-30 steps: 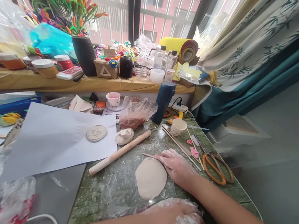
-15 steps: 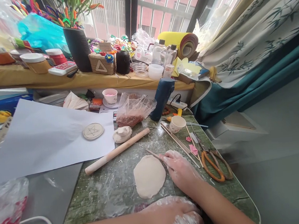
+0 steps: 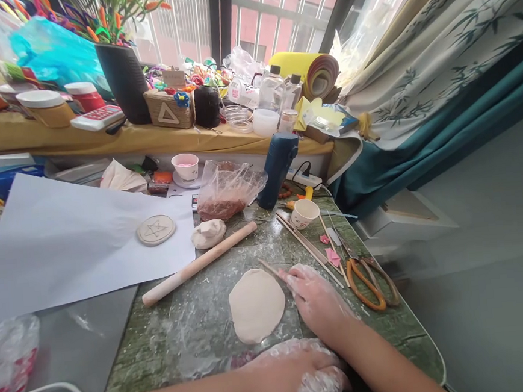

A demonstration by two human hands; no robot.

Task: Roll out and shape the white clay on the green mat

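A flat round disc of pale clay (image 3: 257, 304) lies on a green mat (image 3: 199, 322) covered with clear film. My right hand (image 3: 315, 300), dusted white, rests at the disc's right edge and pinches a thin wooden stick (image 3: 271, 268) that points up and left past the disc's top edge. My left hand (image 3: 302, 374), also white with clay, lies closed on the mat at the near edge, just below the disc. What it holds, if anything, is hidden.
A wooden rolling pin (image 3: 198, 264) lies diagonally left of the disc, a clay lump (image 3: 208, 233) beyond it. A stamped clay disc (image 3: 156, 229) sits on white paper (image 3: 66, 241). Orange-handled scissors (image 3: 367, 278), sticks, a paper cup (image 3: 304, 213) and a plastic bag (image 3: 227, 192) crowd the right and back.
My right hand has lifted the stick slightly and shifted along the disc's right edge. The view has drifted, so everything sits a little further left. My left hand stays put.
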